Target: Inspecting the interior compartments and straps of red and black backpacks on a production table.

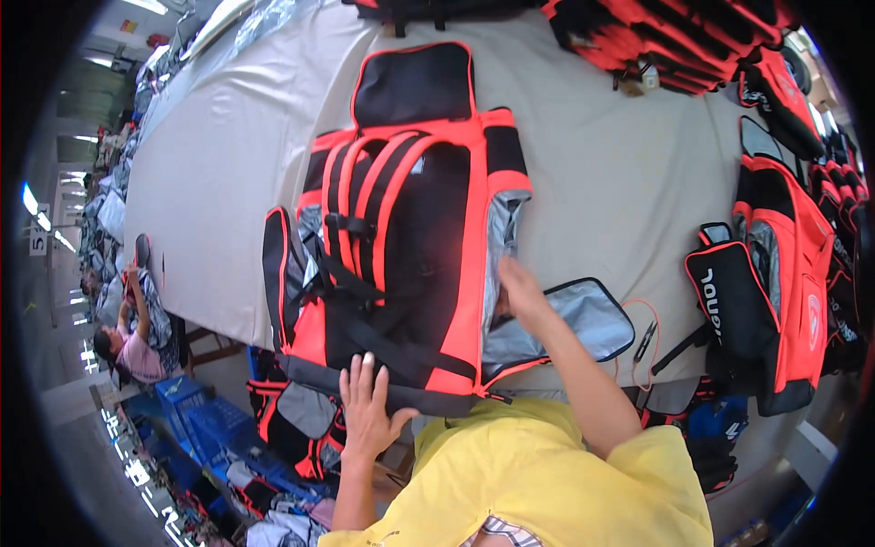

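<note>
A red and black backpack (463, 273) lies on the cloth-covered table in front of me, its shoulder straps (342, 196) facing up and its top flap (415, 87) folded out away from me. My left hand (366, 410) rests on the dark bottom edge with fingers spread. At the right side, my right hand (521, 290) reaches to the opened side pocket, where silver lining shows. Its fingers are partly hidden there and somewhat blurred. Beside that forearm, a silver-lined side panel (588, 319) hangs open onto the table.
Thread snips (645, 341) with a red cord lie to the right. Further right is another red and black bag (784, 283). More such bags (670, 41) are piled at the far right. A person (137, 337) works at the far left, near blue crates (196, 410).
</note>
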`<state>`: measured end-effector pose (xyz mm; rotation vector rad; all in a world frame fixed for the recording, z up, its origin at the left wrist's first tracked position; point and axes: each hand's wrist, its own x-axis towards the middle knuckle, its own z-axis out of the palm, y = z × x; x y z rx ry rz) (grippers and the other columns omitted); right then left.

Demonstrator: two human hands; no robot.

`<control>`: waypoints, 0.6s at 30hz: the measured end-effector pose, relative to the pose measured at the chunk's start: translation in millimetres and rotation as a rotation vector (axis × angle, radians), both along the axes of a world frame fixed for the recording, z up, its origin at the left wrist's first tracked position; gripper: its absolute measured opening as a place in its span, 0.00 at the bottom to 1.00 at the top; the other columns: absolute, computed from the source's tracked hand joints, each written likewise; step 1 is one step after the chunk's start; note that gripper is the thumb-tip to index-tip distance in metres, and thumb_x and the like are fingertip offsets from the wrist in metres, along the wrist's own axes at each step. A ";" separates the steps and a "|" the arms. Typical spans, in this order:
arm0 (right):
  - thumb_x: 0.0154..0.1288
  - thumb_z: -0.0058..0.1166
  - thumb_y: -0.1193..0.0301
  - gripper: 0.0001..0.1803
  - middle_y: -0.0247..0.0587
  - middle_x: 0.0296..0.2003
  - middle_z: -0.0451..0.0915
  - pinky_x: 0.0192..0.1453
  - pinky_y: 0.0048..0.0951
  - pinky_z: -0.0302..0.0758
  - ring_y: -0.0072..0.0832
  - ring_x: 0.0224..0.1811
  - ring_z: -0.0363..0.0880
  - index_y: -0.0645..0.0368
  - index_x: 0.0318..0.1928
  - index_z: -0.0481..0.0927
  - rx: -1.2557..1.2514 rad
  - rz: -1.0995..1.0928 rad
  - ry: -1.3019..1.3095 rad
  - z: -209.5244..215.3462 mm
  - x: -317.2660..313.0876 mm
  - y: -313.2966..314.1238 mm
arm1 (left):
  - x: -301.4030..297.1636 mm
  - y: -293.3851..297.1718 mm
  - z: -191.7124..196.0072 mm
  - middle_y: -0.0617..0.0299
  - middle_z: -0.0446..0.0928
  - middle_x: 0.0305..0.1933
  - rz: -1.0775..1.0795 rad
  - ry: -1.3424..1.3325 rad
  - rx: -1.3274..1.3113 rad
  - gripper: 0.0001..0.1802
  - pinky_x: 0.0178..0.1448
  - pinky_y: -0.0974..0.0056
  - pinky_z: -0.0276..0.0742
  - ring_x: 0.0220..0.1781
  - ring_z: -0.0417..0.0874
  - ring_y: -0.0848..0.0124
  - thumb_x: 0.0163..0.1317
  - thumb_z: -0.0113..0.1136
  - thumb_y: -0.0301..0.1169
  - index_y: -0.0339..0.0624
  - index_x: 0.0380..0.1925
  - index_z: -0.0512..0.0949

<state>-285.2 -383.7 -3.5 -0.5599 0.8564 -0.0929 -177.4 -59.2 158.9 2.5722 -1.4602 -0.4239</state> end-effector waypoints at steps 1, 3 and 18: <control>0.85 0.55 0.54 0.20 0.37 0.52 0.86 0.42 0.29 0.86 0.21 0.41 0.87 0.59 0.57 0.83 -0.135 0.160 -0.007 18.2 -18.8 15.4 | 7.3 13.0 3.1 0.38 0.59 0.85 0.009 -0.037 0.052 0.54 0.87 0.31 0.44 0.88 0.54 0.37 0.55 0.78 0.59 0.38 0.74 0.71; 0.84 0.57 0.56 0.17 0.35 0.48 0.87 0.37 0.28 0.86 0.21 0.39 0.88 0.58 0.54 0.84 -0.268 0.296 0.004 31.3 -40.1 30.3 | 29.7 35.2 4.4 0.40 0.56 0.86 -0.014 -0.129 0.141 0.61 0.88 0.31 0.43 0.89 0.51 0.37 0.46 0.83 0.62 0.40 0.76 0.69; 0.85 0.57 0.68 0.13 0.35 0.45 0.83 0.51 0.25 0.81 0.20 0.48 0.81 0.63 0.59 0.78 -1.214 -0.788 0.512 73.4 -101.6 203.3 | 201.1 -34.4 24.8 0.51 0.88 0.33 -0.365 0.067 0.149 0.29 0.44 0.53 0.83 0.39 0.90 0.52 0.57 0.78 0.50 0.52 0.57 0.89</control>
